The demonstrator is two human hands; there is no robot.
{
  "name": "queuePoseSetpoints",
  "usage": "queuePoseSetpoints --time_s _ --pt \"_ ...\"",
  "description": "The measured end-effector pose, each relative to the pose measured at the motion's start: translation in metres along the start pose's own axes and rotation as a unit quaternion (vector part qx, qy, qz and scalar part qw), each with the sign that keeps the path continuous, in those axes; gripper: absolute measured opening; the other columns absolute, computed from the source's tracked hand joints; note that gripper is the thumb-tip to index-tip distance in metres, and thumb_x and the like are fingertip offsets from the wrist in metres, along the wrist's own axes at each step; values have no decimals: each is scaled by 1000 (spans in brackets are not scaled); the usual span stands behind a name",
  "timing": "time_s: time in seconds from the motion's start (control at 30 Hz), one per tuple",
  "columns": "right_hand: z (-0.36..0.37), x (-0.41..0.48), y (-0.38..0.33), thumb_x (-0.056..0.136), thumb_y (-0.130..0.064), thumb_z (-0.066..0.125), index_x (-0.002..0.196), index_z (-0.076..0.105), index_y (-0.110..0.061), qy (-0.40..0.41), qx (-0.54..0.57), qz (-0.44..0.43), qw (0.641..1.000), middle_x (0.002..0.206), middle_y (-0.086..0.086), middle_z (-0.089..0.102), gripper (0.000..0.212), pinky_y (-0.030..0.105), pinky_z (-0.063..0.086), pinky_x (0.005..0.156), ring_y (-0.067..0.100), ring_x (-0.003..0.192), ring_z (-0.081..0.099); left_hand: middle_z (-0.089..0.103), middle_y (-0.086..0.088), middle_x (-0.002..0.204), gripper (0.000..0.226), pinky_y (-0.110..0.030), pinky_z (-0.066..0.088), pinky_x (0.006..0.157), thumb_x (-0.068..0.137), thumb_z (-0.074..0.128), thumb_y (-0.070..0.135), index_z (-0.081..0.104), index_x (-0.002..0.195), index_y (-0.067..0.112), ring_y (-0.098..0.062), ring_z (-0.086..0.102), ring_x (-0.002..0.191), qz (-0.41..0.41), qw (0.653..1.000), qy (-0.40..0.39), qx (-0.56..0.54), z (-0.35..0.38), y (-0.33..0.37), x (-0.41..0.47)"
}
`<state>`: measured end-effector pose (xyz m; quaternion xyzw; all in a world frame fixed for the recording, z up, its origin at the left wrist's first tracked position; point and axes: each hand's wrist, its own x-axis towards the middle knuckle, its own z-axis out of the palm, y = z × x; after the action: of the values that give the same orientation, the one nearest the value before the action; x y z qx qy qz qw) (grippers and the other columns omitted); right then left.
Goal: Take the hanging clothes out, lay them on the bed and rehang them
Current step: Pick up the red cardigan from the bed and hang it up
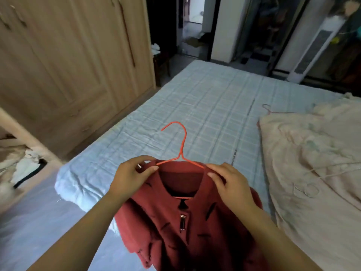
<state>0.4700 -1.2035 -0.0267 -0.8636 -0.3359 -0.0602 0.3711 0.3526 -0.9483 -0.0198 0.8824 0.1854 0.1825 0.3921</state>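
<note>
Hook of the orange wire hanger (182, 145) points up and away from me, its open end curling left. The hanger's long axis runs left to right across my view. A dark red top (175, 222) sits on it, body draping down toward me above the near end of the bed (195, 106). My left grip (130, 177) pinches the top's shoulder over the hanger's left arm, and my right grip (228, 182) pinches the opposite shoulder. The top hangs between and below the 2 grips. Further right on the bed lies a beige garment (312, 163) on a pink hanger (266, 108).
</note>
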Motion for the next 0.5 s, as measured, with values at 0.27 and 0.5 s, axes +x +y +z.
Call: queuePoseSetpoints --time_s 0.27,0.5 --pt "120 -8 -189 87 -42 47 106 70 -25 -76 60 -154 983 81 -2 63 34 23 45 69 14 78 60 61 34 88 19 -6 37 66 77 75 29 65 87 42 0 55 73 -97 983 155 17 -182 -95 -142" --pt "212 -15 -328 86 -33 56 105 70 -21 -107 113 -229 961 85 -1 65 27 21 42 74 19 84 63 63 25 85 22 -3 35 72 75 78 22 70 95 28 4 54 80 -121 946 290 82 -313 -150 -220"
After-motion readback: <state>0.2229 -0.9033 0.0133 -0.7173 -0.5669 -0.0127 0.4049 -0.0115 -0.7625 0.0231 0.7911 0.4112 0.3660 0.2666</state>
